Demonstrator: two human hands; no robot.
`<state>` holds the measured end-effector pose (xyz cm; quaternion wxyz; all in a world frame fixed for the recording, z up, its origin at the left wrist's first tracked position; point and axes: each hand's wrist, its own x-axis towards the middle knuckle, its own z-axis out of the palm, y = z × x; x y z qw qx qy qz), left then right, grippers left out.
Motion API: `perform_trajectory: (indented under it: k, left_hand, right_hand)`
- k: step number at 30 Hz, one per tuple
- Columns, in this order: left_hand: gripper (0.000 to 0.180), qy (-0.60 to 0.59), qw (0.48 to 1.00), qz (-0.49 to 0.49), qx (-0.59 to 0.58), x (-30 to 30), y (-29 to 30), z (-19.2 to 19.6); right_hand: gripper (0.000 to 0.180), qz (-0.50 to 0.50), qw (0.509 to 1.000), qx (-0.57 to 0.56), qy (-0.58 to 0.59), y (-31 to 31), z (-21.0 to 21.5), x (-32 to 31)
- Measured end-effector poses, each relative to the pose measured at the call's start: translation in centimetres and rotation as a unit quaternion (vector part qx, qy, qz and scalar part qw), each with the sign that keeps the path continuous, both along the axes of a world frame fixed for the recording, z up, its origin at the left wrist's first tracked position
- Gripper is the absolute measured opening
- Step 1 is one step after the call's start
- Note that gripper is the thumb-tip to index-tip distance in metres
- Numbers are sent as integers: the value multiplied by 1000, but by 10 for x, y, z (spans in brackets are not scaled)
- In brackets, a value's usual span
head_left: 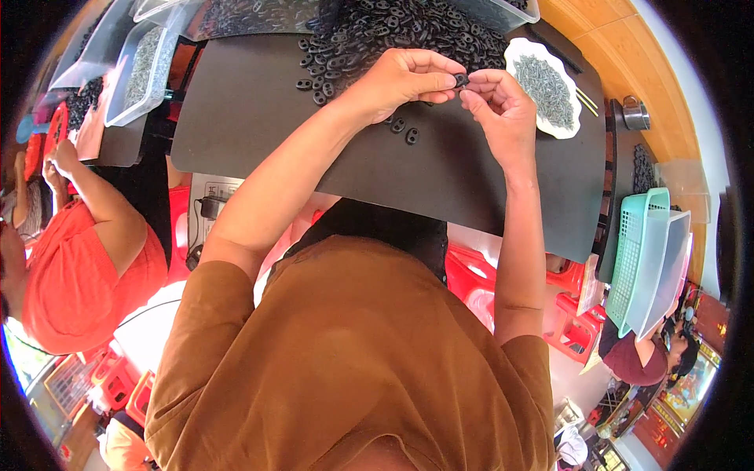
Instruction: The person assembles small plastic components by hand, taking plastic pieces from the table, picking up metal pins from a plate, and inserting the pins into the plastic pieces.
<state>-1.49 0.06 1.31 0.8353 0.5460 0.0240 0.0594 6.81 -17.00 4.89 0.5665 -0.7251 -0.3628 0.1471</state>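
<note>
My left hand (397, 85) pinches a small black two-holed plastic piece (461, 80) between thumb and fingertips, above the dark table. Against its right side, the thumb and fingers of my right hand (503, 106) are closed together; whatever they grip is too small to make out. Just below my left hand, a few similar black two-holed pieces (411, 136) lie loose on the tabletop. Beyond my hands spreads a large heap of the same pieces (393, 31). A white scalloped dish (567, 132) to the right of my right hand holds many small grey metal screws (542, 86).
The dark table (377, 177) has clear plastic bins along its far edge. A bin of small metal parts (145, 71) stands left. Two thin sticks (586, 102) and a metal cup (635, 114) are at right, with a green basket (632, 255) nearer. Another person (94, 267) sits left.
</note>
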Motion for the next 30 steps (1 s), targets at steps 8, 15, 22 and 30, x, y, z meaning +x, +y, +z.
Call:
perform_trajectory:
  k: [8,15,22,30]
  left_hand:
    - [26,-12,996,12,89,-3,0,1]
    - [22,-20,969,39,244,-22,-2,13]
    - [15,-70,891,87,441,-36,-5,6]
    - [12,-121,858,79,494,-31,-11,-3]
  right_hand:
    - [17,-7,1000,-13,-15,0,-2,0]
    - [18,-11,1000,14,23,5,-22,-13]
    - [19,-43,995,-47,-74,5,-31,-33]
    - [15,-51,990,-91,-93,-6,-32,-35]
